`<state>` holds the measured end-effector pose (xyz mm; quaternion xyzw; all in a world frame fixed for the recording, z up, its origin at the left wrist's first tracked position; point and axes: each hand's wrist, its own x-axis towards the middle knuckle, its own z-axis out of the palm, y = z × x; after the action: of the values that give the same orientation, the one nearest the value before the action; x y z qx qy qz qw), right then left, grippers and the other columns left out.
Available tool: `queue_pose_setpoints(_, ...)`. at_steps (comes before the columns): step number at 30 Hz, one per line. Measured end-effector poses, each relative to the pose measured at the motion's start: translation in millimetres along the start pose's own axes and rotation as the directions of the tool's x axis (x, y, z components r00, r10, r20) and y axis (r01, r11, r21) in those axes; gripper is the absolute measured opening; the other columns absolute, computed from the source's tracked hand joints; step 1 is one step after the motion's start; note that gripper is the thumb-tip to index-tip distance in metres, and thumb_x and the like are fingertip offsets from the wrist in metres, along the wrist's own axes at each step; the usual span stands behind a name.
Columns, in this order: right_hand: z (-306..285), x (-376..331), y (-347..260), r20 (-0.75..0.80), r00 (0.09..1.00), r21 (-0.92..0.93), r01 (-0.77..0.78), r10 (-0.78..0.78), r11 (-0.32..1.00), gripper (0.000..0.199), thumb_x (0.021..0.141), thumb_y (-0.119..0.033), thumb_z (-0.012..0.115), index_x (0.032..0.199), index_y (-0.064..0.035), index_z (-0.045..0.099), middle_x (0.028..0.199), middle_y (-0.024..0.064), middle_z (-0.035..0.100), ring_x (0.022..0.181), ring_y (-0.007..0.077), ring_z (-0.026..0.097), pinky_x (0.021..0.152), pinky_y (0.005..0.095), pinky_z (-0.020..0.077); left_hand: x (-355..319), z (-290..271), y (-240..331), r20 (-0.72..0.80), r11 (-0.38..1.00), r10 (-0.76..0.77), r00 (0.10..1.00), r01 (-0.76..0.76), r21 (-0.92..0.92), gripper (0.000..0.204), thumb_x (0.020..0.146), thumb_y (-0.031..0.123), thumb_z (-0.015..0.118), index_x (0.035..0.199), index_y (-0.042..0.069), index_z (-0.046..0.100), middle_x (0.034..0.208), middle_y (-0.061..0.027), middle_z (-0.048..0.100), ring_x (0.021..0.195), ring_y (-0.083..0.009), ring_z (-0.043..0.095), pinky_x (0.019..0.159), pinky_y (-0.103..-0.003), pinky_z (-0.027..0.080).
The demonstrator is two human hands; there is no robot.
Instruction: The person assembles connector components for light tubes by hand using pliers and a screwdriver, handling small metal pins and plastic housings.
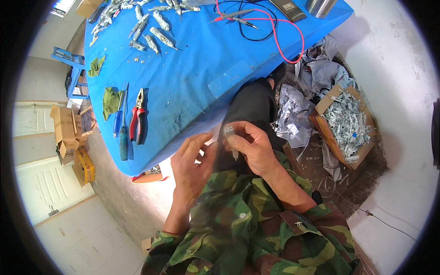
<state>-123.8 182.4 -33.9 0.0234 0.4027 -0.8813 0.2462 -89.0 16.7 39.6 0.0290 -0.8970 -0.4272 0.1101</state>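
Observation:
My right hand (254,149) pinches a small grey-white tubular part (233,147) between thumb and fingers. The part stands roughly upright over my dark trouser leg, with its narrow tip pointing down. Its exact kind cannot be made out. Just to its left is my left hand (190,158), with loosely curved fingers, a gap between thumb and forefinger, and nothing visible in them. On the blue-covered table (183,78), slim grey-white parts (160,37) with thin metal tips lie at the far left.
Red-handled pliers (137,117), a screwdriver (123,137) and green cloth (111,101) lie on the table's left side. Red and black test leads (275,27) trail near a metal cup (320,7). A carton of small whitish pieces (346,126) stands at right, beside crumpled plastic bags (293,114).

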Motion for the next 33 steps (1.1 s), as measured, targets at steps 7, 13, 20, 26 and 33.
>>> queue_pose_setpoints(7,2,-3,0,0.021,1.0,-0.113,0.025,-0.023,0.993,0.026,0.098,-0.004,0.07,0.123,0.0024,0.064,0.101,0.0028,0.068,0.086,0.0077,0.062,0.071,0.0215,0.049,4,13,1,-0.028,0.997,0.061,0.998,-0.062,-0.035,0.02,0.089,-0.005,0.073,0.108,-0.001,0.075,0.103,-0.013,0.076,0.082,-0.0159,0.072,0.063,-0.025,0.055)
queue_pose_setpoints(13,7,-5,-4,-0.024,1.0,-0.181,-0.011,0.007,0.983,0.026,0.095,0.001,0.073,0.119,0.0025,0.065,0.105,0.0028,0.069,0.096,0.0085,0.064,0.083,0.024,0.054,6,13,-5,0.024,0.962,0.238,0.971,-0.239,0.128,0.02,0.088,-0.007,0.07,0.107,-0.001,0.075,0.107,-0.0138,0.075,0.087,-0.0221,0.074,0.066,-0.03,0.058)
queue_pose_setpoints(20,6,-7,4,-0.021,1.0,-0.218,0.011,-0.016,0.976,0.026,0.093,0.001,0.076,0.117,0.0023,0.067,0.107,0.0032,0.07,0.099,0.0081,0.064,0.087,0.0254,0.0548,1,8,4,0.175,0.879,0.285,0.942,-0.33,0.343,0.028,0.085,-0.009,0.07,0.11,0.0,0.073,0.111,-0.0159,0.073,0.094,-0.0322,0.073,0.076,-0.038,0.06)
queue_pose_setpoints(26,5,-5,5,0.006,0.996,-0.237,0.086,-0.087,0.968,0.026,0.093,0.001,0.076,0.117,0.0023,0.067,0.106,0.0026,0.07,0.097,0.0081,0.064,0.087,0.0254,0.0547,-3,9,-8,0.112,0.938,0.274,0.955,-0.291,0.191,0.03,0.086,-0.01,0.068,0.114,0.0,0.072,0.114,-0.0159,0.072,0.091,-0.0288,0.073,0.067,-0.033,0.061)
queue_pose_setpoints(33,7,-4,6,0.012,0.999,-0.245,0.052,-0.051,0.968,0.025,0.093,0.0,0.076,0.115,0.0018,0.067,0.105,0.002,0.07,0.096,0.0072,0.064,0.086,0.025,0.0542,9,-1,0,0.096,0.953,0.24,0.966,-0.253,0.166,0.035,0.085,-0.008,0.067,0.118,0.003,0.07,0.116,-0.014,0.072,0.096,-0.0319,0.071,0.075,-0.037,0.059)
